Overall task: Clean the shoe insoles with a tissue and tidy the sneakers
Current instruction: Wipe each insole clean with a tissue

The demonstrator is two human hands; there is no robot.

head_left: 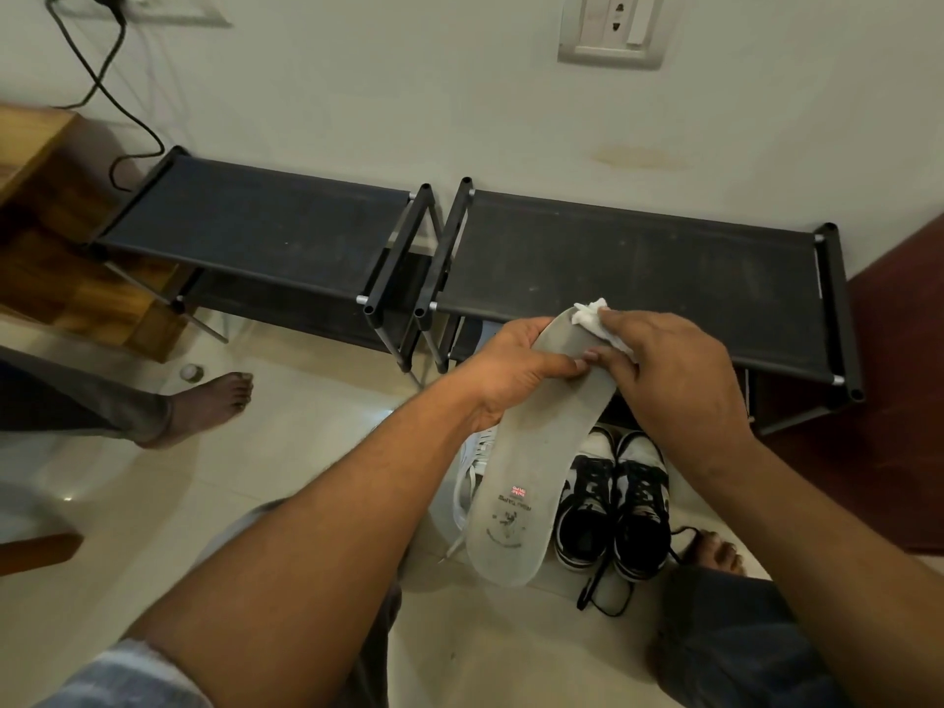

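My left hand [516, 370] grips a grey insole [531, 472] near its toe end, heel end hanging toward me with a printed logo on it. My right hand [679, 370] presses a crumpled white tissue [592, 314] against the insole's toe end. On the floor below stand a pair of black-and-white sneakers [613, 503] with loose black laces. A white sneaker [472, 472] lies to their left, mostly hidden behind the insole and my left arm.
Two low black shoe racks [265, 232] [638, 268] stand side by side against the wall. Another person's bare foot [204, 406] rests on the tiled floor at left, by a small bottle cap [190, 371]. My own foot [715, 549] is at right. Wooden furniture [56, 222] is far left.
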